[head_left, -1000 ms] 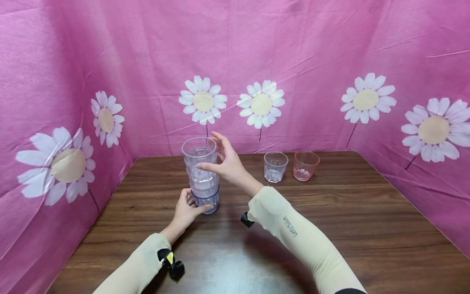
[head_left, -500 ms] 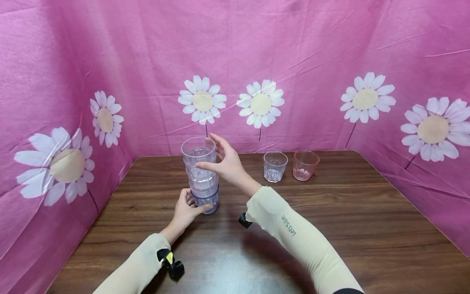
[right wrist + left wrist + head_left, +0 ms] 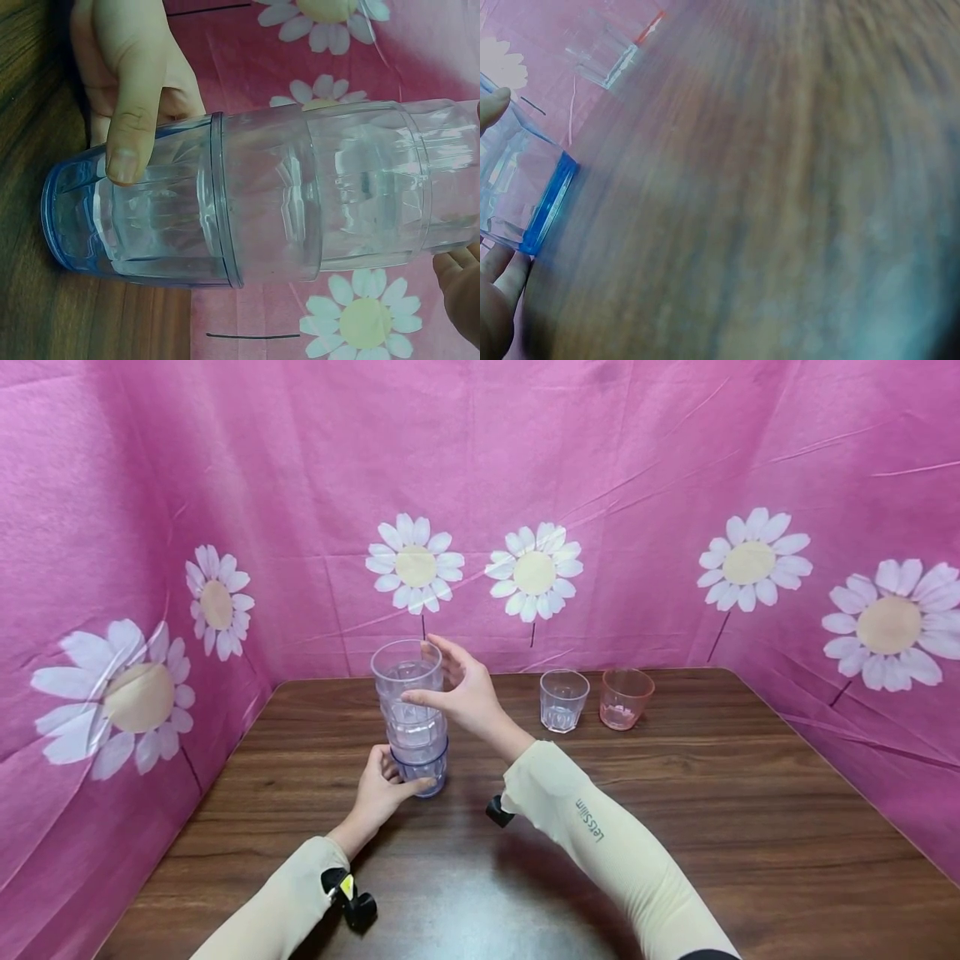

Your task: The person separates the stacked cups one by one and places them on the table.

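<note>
A tower of nested see-through tumblers stands upright on the table, left of the middle in the head view. Lowest is a blue-tinted tumbler, its thick blue base visible in the left wrist view. My left hand grips this bottom tumbler, thumb across the near side and fingers round the far left. Several clear tumblers sit above it, one inside another. At the top, my right hand holds the uppermost clear tumbler from the right, thumb in front and fingers behind. The right wrist view shows the stacked tumblers sideways.
Toward the back of the brown wooden table, a clear tumbler and a pink-orange tumbler stand side by side, right of the tower. A pink cloth with white daisies hangs behind and along both sides.
Hardly anything differs: the right hand's fingers have dipped slightly at the top tumbler's rim. The left hand and the tower stay where they were.
</note>
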### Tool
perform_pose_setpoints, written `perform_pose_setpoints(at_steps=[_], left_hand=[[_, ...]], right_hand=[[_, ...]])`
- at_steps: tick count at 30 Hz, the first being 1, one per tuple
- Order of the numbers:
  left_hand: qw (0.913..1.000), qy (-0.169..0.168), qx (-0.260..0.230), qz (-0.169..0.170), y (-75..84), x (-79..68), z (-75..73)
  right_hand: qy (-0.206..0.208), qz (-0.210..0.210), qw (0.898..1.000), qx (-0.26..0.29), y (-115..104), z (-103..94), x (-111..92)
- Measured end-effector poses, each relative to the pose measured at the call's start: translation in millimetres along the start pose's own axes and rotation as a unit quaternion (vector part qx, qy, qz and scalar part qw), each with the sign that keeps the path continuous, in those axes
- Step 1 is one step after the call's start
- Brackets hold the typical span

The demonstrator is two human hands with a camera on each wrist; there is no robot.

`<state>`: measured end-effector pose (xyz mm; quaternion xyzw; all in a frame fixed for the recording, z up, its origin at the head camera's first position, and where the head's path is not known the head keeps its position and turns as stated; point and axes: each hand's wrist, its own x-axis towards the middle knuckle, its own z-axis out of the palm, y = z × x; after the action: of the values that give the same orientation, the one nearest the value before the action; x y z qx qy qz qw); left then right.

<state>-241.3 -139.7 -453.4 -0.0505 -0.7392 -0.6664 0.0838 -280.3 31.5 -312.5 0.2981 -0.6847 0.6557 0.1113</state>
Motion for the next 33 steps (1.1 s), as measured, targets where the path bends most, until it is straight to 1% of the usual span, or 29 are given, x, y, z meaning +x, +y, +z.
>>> perform_pose_setpoints(at_steps=[4, 9, 12, 16, 20, 26, 30, 33], left_hand=[[1.0000, 0.001, -0.002, -0.001, -0.1, 0.4, 0.7], [1.0000, 0.004, 0.006, 0.002, -0.8, -0.1, 0.6], [0.9999, 0.004, 0.010, 0.001, 0.0, -0.4, 0.5], [0.9999, 0.001, 0.011, -0.008, 0.7, 0.4, 0.0], [0.9999, 0.002, 0.011, -0.008, 0.9, 0.3, -0.5], [0.9999, 0.004, 0.009, -0.006, 0.1, 0.1, -0.2], [0.9999, 0.004, 0.004, -0.008, 0.3, 1.0, 0.2], [0.9999, 0.005, 0.004, -0.008, 0.0, 1.4, 0.5]], right_hand=[[0.008, -0.007, 1.000, 0.010, 0.2, 0.0, 1.0], [0.014, 0.007, 1.000, 0.022, -1.6, -0.2, 2.6], [0.020, 0.009, 1.000, 0.022, -4.9, -0.8, 4.5], [0.030, -0.004, 0.999, 0.030, -12.0, -2.1, 8.1], [0.034, -0.012, 0.999, 0.041, -17.1, -3.2, 10.2], [0.047, -0.005, 0.998, 0.053, -23.0, -5.3, 9.9], [0.057, -0.024, 0.996, 0.068, -27.8, -8.1, 12.7], [0.069, -0.039, 0.993, 0.091, -31.0, -10.9, 15.2]])
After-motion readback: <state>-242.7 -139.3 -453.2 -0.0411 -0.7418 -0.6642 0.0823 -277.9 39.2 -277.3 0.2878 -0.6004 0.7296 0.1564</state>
